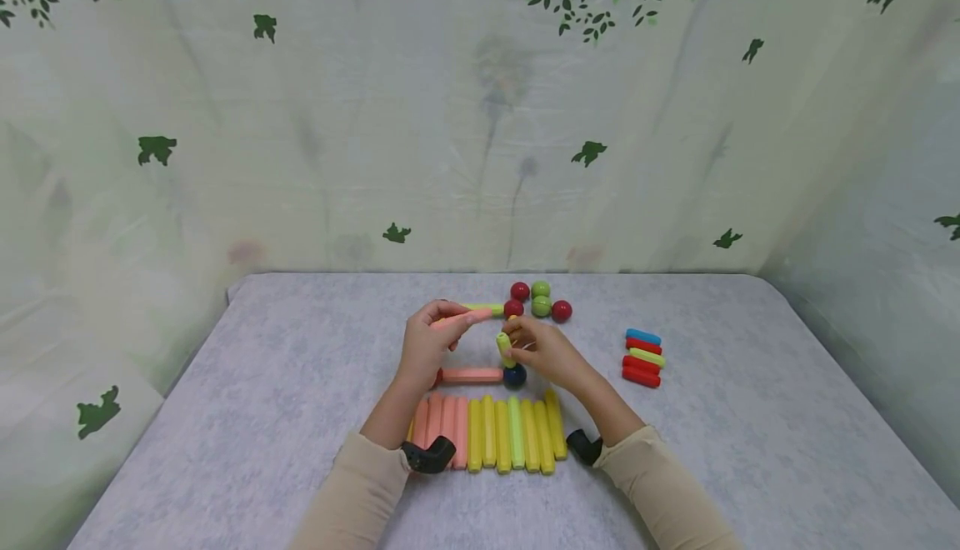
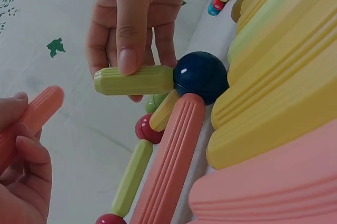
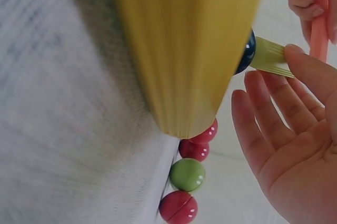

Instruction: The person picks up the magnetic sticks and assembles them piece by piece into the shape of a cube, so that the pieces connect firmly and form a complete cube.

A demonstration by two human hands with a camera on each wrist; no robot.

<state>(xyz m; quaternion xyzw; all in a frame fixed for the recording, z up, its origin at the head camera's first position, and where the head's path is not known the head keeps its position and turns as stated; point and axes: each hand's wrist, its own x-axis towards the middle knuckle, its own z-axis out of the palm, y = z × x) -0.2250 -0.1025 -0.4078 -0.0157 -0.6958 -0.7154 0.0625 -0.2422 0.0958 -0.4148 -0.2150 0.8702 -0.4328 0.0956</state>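
Pinched in my left hand (image 1: pixel 424 352) is a salmon-pink ridged stick (image 1: pixel 472 317), raised above the table. My right hand (image 1: pixel 553 357) holds a short yellow-green stick (image 2: pixel 134 80) between thumb and fingers. That stick stands upright, its lower end against a dark blue ball (image 1: pixel 514 377). A second salmon stick (image 1: pixel 472 376) lies flat from the blue ball to a red ball, which my left hand partly hides. Farther back, a yellow-green stick (image 2: pixel 131 178) meets another red ball (image 1: pixel 513 308). A yellow stick (image 2: pixel 165 111) reaches that red ball, mostly behind my right hand in the head view.
Nearest me lies a row of salmon, yellow and green sticks (image 1: pixel 502 437). Loose red and green balls (image 1: pixel 541 306) sit at the back edge. Several short blue, red and green sticks (image 1: pixel 642 358) are stacked side by side on the right. A patterned cloth (image 1: pixel 450 117) hangs behind the table.
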